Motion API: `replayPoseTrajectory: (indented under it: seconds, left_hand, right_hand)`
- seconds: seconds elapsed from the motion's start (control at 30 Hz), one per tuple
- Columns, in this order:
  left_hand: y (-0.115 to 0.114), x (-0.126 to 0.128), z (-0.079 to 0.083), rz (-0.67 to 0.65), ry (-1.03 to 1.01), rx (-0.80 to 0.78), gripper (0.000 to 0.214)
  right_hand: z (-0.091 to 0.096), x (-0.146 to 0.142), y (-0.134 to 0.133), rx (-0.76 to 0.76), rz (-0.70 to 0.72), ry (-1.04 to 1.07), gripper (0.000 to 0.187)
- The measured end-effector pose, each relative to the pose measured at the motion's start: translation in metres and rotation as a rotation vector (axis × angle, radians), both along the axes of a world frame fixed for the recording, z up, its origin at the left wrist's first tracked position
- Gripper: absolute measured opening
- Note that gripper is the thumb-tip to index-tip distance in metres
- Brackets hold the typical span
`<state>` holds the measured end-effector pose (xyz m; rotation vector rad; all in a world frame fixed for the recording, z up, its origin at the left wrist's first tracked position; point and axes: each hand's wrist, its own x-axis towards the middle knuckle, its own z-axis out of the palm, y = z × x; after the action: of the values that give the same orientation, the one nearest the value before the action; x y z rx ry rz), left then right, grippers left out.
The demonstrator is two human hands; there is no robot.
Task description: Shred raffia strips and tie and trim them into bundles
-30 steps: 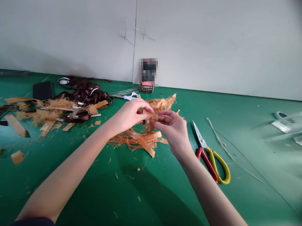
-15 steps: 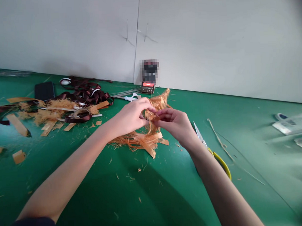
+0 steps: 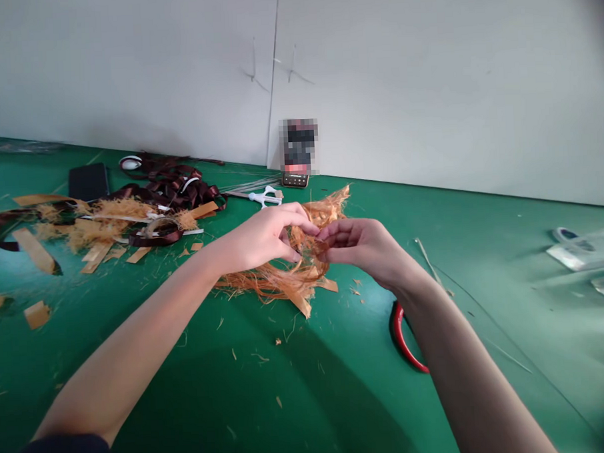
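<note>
Both hands meet over a loose bundle of frayed orange-brown fibre strands (image 3: 267,281) on the green table. My left hand (image 3: 262,238) is closed around part of it, thumb and fingers curled together. My right hand (image 3: 368,249) pinches thin strands from the right side. A frayed tuft sticks up behind the fingers, and flat uncut ends lie at the front of the bundle. My fingers hide the middle of it. Beside my right forearm lies a red-handled pair of scissors (image 3: 402,339), mostly covered by the arm.
At the left lie a tangle of dark brown ribbon (image 3: 165,192), tan strip scraps (image 3: 35,251) and a black flat object (image 3: 88,181). White-handled scissors (image 3: 265,197) lie behind my left hand. A phone-like device (image 3: 296,180) leans on the wall. Clear plastic packets (image 3: 586,249) are at the right.
My right hand has moved slightly right, drawing strands away from my left hand. Its forearm now covers the scissors' blade and yellow handle, and the red handle shows.
</note>
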<state>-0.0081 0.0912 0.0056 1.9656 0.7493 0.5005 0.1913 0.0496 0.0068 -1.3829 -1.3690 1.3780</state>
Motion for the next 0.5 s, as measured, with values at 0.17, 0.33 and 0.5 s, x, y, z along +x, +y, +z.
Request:
replayPoseTrajectory:
  seconds: [0.17,0.33,0.5]
  left_hand:
    - [0.001,-0.002,-0.001,-0.052,-0.007,-0.067,0.035]
    - [0.003,-0.004,0.000,-0.006,0.055,0.042,0.038]
    - [-0.002,-0.002,-0.001,0.052,0.064,0.075,0.035]
  right_hand:
    - [0.001,0.006,0.004,-0.037,0.091,0.006,0.017]
    - [-0.007,0.008,-0.001,-0.019,0.046,0.072,0.026]
    - [-0.021,0.002,-0.015,-0.011,-0.033,0.112,0.044]
